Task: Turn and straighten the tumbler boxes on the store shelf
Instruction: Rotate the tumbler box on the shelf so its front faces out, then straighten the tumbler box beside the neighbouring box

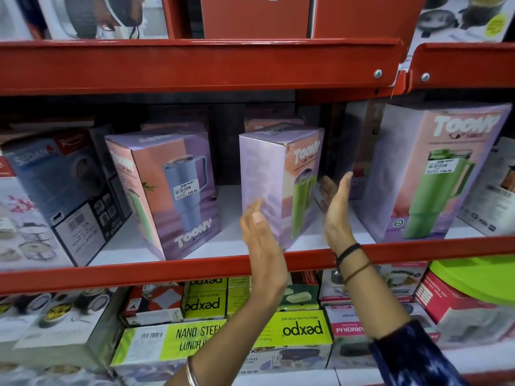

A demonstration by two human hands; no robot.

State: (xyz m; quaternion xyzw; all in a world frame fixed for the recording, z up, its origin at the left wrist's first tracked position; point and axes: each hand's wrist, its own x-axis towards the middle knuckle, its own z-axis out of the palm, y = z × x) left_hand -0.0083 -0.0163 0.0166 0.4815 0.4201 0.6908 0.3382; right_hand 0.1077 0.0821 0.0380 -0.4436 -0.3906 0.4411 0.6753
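Red-edged shelf (195, 267) with white deck across mid-frame. Standing on it, left to right: dark Sedan box (67, 196), upside-down tumbler box (164, 196), corner-on tumbler box (278, 185), front-facing tumbler box (434, 174).

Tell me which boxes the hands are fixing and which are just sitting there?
For the job:
middle tumbler box, turned corner-out, between the left hand and right hand
left tumbler box, upside down
right tumbler box

Just sitting there:
Sedan box
lunch box packs below
red boxes above
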